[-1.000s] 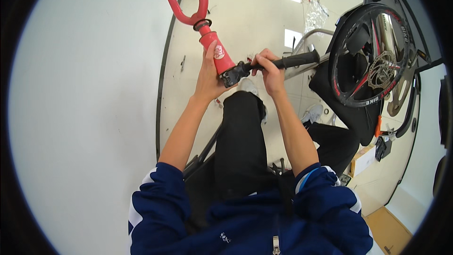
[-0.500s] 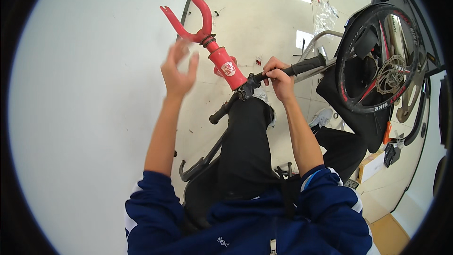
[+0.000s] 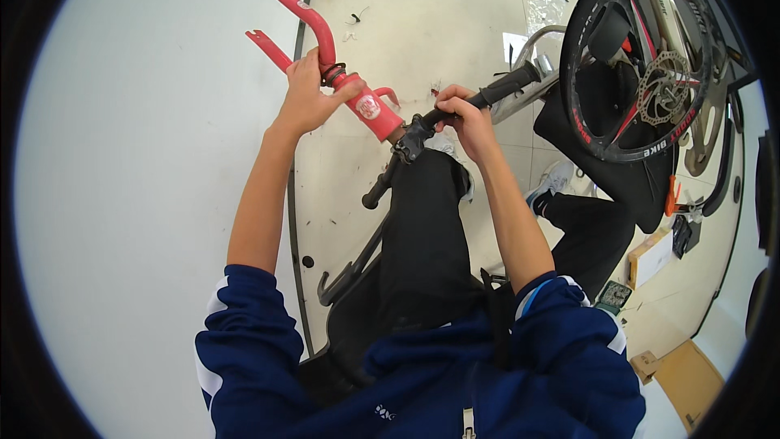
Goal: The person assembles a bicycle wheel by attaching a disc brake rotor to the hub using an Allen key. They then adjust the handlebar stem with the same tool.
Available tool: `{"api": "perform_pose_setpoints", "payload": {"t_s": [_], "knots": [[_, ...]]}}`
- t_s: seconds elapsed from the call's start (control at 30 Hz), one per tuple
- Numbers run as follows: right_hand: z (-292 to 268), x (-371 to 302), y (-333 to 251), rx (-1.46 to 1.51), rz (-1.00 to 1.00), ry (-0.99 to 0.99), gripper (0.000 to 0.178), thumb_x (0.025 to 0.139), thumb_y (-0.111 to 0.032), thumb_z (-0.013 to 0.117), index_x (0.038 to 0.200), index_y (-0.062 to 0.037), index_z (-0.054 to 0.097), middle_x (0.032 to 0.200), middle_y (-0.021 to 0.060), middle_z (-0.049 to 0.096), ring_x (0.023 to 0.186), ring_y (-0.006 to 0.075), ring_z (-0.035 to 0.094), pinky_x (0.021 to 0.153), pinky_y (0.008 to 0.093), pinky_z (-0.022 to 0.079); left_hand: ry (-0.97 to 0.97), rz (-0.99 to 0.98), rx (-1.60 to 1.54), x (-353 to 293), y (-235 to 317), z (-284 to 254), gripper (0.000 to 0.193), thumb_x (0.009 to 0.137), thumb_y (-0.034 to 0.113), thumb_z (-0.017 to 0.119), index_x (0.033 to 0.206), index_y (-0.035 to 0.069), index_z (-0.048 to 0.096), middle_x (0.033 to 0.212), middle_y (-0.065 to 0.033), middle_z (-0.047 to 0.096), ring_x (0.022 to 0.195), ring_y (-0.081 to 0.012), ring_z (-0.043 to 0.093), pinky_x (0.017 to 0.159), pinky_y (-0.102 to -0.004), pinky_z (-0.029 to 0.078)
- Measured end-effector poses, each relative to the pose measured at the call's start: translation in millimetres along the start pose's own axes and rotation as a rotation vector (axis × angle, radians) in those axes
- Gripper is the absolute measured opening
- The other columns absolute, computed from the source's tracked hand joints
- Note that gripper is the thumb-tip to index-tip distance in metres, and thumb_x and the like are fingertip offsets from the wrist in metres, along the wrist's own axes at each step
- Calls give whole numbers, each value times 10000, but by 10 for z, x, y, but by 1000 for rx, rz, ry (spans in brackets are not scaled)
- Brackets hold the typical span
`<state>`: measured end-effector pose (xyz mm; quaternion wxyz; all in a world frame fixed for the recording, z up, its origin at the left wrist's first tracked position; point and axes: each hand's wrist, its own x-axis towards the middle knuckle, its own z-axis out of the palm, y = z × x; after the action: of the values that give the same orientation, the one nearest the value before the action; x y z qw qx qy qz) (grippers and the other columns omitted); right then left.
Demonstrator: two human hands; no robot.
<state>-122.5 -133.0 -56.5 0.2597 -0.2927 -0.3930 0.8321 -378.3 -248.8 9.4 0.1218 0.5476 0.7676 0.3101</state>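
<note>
Red fork (image 3: 323,39): glossy painted metal, two prongs with notched flat ends, pointing toward the upper left
Head tube (image 3: 378,120): smooth red cylinder with a round white sticker, in line below the fork; a short red curved tube juts out beside it
Dark rings (image 3: 332,76): thin and round, between fork and head tube
Stem clamp (image 3: 413,140): black, blocky, matte, at the tube's lower end, with a strip of bare brownish metal between
Handlebar (image 3: 441,115): slim dark bar through the clamp, with a thick ribbed rubber sleeve (image 3: 510,84) on its right end
Left hand (image 3: 315,99): grip closed over the joint of fork and tube, fingers by the fork's base, thumb across the tube's upper end
Right hand (image 3: 467,119): grip closed around the bar between clamp and sleeve
Fork's place: prongs reach beyond the left grip; the clamp lies between both grips, over the black trouser knee (image 3: 426,187); whether they touch, I cannot tell
Wheel (image 3: 574,114): black tyre, red-edged spokes, perforated metal disc, right of the handlebar
Floor (image 3: 406,16): pale, shiny tiles
</note>
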Motion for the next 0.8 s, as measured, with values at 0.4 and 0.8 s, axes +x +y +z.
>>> {"api": "perform_pose_setpoints", "payload": {"t_s": [0.4,0.8], "knots": [[-230,73,-24,13,-29,-101,70,780,-21,557,774,24,610,763,97,587,679,189,563,588,307,496,551,-147,-885,23,263,-241,245,978,192,524,1058,-16,627,881,-92,634,867,-202,593,868,-351,467],[-261,95,-9,-3,-27,-156,62,779,-29,542,752,6,585,776,77,556,693,171,524,561,298,460,132,244,-2032,-184,1003,-598,77,801,149,409,860,104,428,628,-2,315,648,-164,295,671,-319,306]]}}
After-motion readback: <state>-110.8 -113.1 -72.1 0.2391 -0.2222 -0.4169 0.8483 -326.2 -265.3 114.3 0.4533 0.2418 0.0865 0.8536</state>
